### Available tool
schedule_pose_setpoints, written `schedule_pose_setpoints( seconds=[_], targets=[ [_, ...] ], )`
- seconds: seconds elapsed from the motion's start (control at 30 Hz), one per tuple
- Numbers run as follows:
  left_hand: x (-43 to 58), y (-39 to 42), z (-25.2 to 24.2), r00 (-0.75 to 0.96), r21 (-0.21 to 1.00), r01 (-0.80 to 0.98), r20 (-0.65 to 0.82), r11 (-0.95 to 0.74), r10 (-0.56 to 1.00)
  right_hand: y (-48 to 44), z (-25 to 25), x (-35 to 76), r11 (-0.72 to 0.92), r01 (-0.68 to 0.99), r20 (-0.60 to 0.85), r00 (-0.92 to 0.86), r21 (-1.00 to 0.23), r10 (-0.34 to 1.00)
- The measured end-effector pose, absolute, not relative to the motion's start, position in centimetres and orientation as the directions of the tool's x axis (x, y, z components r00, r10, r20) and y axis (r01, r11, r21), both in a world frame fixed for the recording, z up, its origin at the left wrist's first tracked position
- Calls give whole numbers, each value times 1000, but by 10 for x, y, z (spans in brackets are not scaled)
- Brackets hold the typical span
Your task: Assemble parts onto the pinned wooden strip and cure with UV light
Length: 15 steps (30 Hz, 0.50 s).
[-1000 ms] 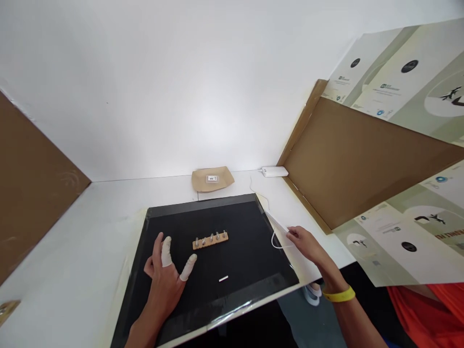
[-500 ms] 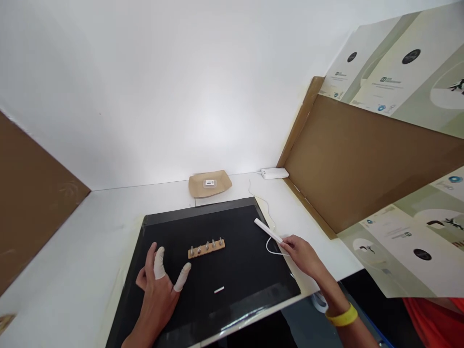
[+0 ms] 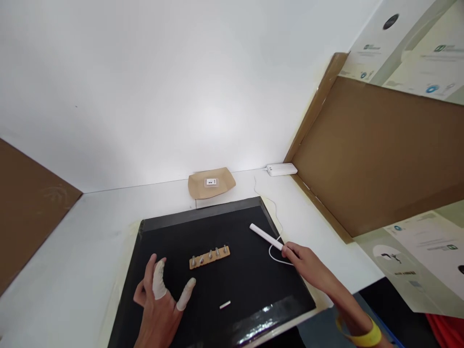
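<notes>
1. Holding the white stick (image 3: 266, 236), your right hand (image 3: 306, 265) pinches its near end at the lower right of the frame.
2. Your left hand (image 3: 159, 307), at the lower left, is spread wide.
3. Between your hands, a brown strip (image 3: 213, 257) with silver pegs (image 3: 217, 252) sits on the black mat (image 3: 261, 285), low in the middle.

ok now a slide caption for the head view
Right hand holding a white wand over a black board, left hand open beside a tan pegged strip.
</notes>
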State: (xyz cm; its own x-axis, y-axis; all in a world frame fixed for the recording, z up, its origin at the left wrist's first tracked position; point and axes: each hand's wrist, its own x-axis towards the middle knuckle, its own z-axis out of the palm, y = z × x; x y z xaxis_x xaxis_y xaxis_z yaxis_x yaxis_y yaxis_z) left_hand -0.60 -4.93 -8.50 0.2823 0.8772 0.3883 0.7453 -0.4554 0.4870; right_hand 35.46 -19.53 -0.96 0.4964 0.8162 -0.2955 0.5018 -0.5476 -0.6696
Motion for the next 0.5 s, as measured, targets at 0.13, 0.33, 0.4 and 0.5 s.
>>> schedule_pose_setpoints(
  seconds=[0.13,0.33,0.4,0.5],
  targets=[
    [-3,-56,-80,251,524,739,370,-424,895,-193,-10,359,-580,380,-384,478,-721,790],
    [-24,-44,-89,315,498,747,319,-441,894,-201,-12,353,-651,188,-535,429,-735,728],
    [-34,-39,-92,381,480,739,281,-473,881,-205,-12,351,-660,147,-555,425,-737,715],
    [-34,-44,-90,418,480,717,286,-506,862,-209,-14,348,-650,105,-552,437,-752,710]
  ],
)
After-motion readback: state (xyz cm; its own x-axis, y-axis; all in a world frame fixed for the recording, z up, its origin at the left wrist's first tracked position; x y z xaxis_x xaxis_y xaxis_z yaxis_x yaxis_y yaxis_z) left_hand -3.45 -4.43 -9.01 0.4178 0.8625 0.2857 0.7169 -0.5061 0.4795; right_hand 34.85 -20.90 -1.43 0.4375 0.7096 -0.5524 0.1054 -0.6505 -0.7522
